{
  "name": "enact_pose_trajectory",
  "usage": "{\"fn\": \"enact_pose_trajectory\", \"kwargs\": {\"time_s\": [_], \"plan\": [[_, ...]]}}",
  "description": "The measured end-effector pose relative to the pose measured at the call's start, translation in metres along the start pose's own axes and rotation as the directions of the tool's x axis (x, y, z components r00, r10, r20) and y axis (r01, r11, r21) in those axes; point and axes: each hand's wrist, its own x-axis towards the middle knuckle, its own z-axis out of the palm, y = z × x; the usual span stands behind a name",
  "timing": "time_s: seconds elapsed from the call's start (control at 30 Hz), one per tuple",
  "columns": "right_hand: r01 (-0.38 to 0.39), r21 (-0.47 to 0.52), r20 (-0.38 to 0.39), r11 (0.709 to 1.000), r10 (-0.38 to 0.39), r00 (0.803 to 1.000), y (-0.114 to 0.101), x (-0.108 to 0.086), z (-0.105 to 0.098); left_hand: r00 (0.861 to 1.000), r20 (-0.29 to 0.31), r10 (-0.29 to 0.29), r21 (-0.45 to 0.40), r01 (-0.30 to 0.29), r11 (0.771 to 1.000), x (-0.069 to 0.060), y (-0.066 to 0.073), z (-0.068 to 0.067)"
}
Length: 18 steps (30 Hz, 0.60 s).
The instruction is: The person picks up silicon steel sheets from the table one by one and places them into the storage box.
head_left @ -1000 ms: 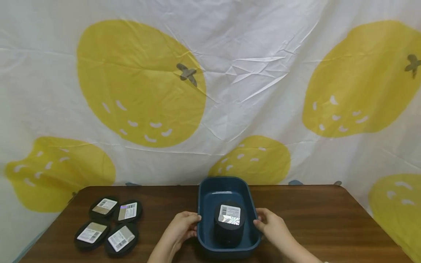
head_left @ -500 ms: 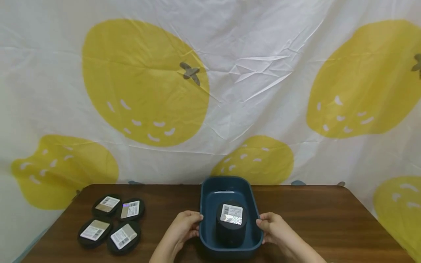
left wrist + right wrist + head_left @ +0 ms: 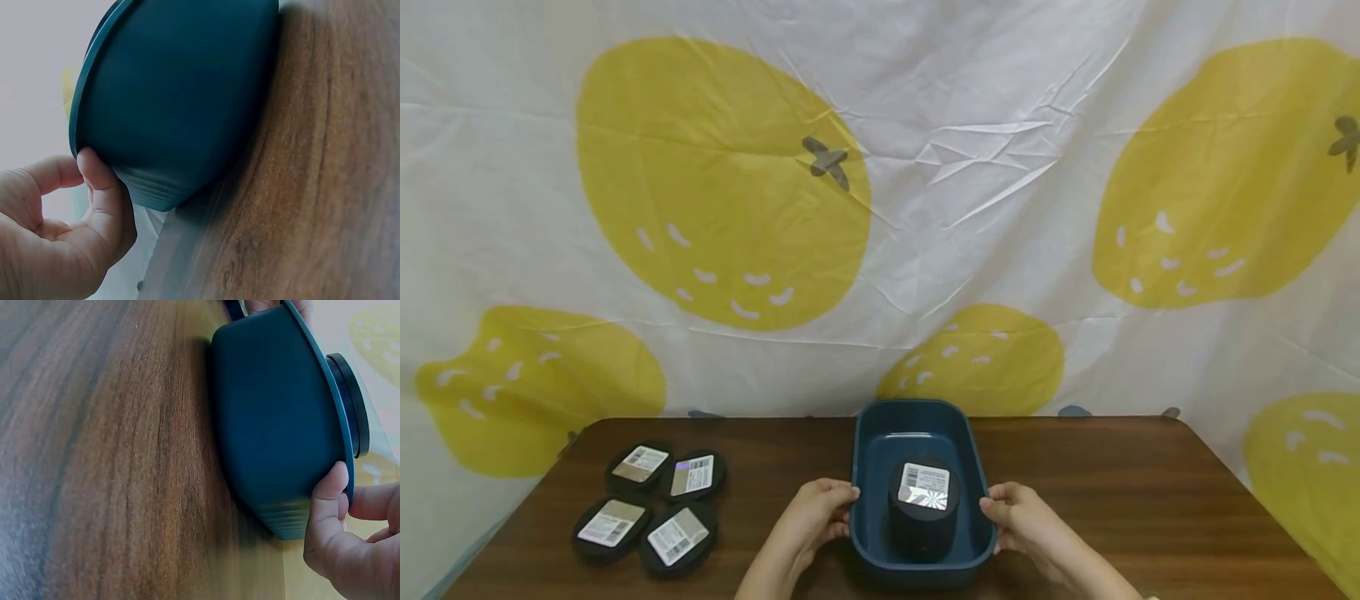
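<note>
A dark blue rectangular bin [image 3: 917,570] rests on the table, its long side pointing away. Inside it, toward the near end, stands a black cylindrical stack [image 3: 922,533] with a white and silver label on top. My left hand [image 3: 805,527] pinches the bin's left rim between thumb and fingers; the left wrist view shows the hand [image 3: 75,231] at the rim of the bin [image 3: 175,87]. On the opposite side my right hand [image 3: 1030,527] pinches the right rim. In the right wrist view that hand [image 3: 356,537] grips the bin [image 3: 275,412], and the black stack [image 3: 350,403] pokes above the rim.
At the table's left lie several black round discs with labels: two behind [image 3: 638,467] [image 3: 694,476], and two in front [image 3: 612,528] [image 3: 677,540]. The brown wooden table [image 3: 1120,492] backs onto a white curtain [image 3: 970,208] with yellow fruit prints.
My right hand has shifted slightly down along the bin's right rim since the earliest frame. The bin, the stack in it and my left hand look unchanged apart from small shifts of the view.
</note>
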Motion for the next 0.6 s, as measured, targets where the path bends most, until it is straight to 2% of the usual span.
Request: {"fn": "enact_pose_trajectory", "kwargs": {"time_s": [0.4, 0.6], "plan": [[-0.008, -0.011, -0.025, 1.000, 0.008, 1.000, -0.0019, -0.0057, 0.0022, 1.000, -0.014, 0.005, 0.027, -0.005, 1.000, -0.0069, 0.0012, 0.0025], [-0.010, -0.012, -0.025, 1.000, 0.010, 1.000, -0.0017, -0.0054, 0.0038, 0.998, -0.047, 0.029, 0.107, -0.024, 0.994, -0.0103, 0.0022, 0.0008]]}}
